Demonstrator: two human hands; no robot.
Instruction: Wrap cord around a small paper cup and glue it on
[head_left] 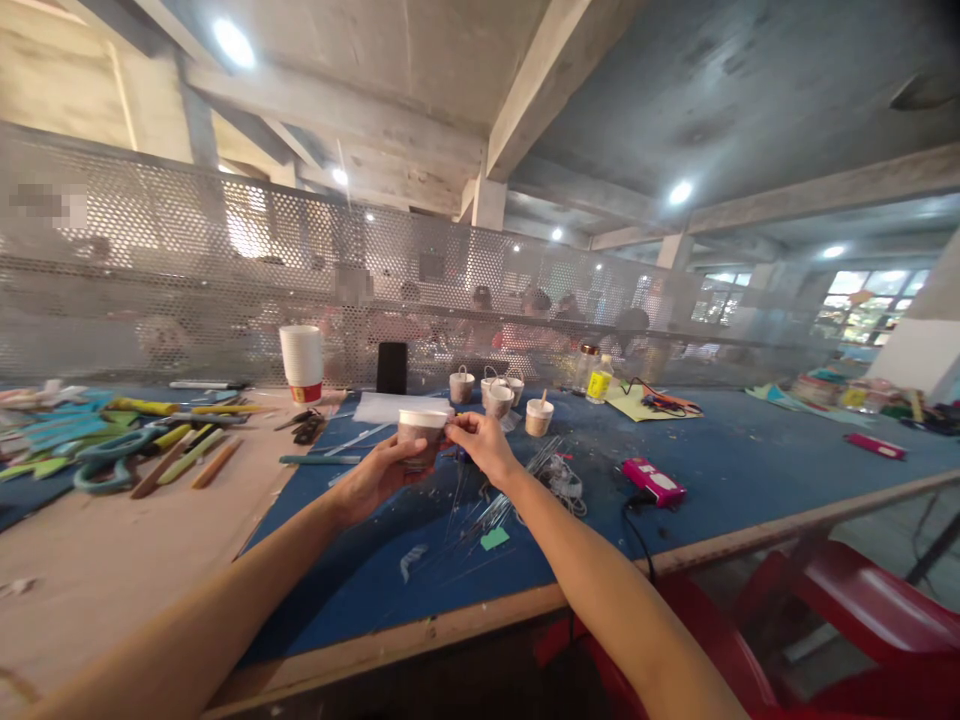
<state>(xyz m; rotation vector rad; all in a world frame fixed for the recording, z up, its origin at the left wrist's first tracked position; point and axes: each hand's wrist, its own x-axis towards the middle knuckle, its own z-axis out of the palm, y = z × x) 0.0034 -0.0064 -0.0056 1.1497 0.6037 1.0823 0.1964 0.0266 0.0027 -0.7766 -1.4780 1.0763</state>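
My left hand is wrapped round a small brown paper cup with a white rim, held above the blue table mat. Fingers of my right hand pinch at the cup's right rim. Thin clear strips or wires lie on the mat just under my hands. Several similar small cups with handles stand behind, further back on the table.
A stack of white cups and a black phone stand by the mesh screen. Coloured sticks and scissors lie at left. A pink device with cable lies at right. Red chairs sit below the table edge. People sit beyond the mesh.
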